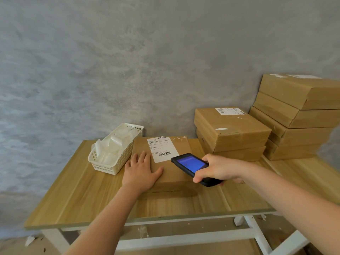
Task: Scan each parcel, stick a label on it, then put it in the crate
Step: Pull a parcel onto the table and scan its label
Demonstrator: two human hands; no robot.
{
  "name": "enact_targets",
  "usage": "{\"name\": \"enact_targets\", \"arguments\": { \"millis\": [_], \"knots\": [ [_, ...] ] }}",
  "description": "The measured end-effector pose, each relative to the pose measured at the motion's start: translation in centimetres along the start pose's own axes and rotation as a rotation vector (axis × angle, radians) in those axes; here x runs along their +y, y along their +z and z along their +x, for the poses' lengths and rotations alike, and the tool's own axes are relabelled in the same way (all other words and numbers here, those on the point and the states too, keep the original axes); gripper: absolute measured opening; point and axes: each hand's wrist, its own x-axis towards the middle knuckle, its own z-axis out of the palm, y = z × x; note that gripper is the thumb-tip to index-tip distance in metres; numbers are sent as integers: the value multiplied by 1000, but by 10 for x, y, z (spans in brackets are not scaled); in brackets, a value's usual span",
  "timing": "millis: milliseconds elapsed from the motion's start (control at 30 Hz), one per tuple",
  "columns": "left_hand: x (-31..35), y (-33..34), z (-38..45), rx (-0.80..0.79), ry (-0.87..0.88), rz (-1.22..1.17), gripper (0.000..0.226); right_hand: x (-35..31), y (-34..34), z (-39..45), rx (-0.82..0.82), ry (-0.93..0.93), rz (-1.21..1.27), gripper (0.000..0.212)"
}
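Step in hand, by my judgement: scanning. The flat brown cardboard parcel (171, 162) lies on the wooden bench (82, 196), white barcode label (161, 149) upward. My left hand (141, 172) presses flat on it, fingers straight. My right hand (215, 169) grips the black handheld scanner (193, 167), blue screen lit, just beside the barcode. Next: a label must be stuck on (crate not in view).

Before you, a wooden table (77, 196) on white legs, a grey mottled wall (110, 61) behind it, what may be paper scraps (30, 240) on the floor.
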Motion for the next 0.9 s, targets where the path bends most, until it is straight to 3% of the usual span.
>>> {"name": "enact_targets", "arguments": {
  "millis": [267, 433, 633, 900],
  "knots": [
    [0, 0, -1, 10, -5, -11, 87, 35, 9, 8, 108, 25, 52, 65],
    [0, 1, -1, 18, -7, -19, 86, 74, 21, 20, 260, 76, 153, 68],
    [0, 0, 0, 22, -8, -21, 85, 105, 49, 40, 398, 180, 38, 63],
    [2, -2, -2, 17, -14, -21, 85, 122, 68, 59, 462, 269, -109, 70]
  ]
}}
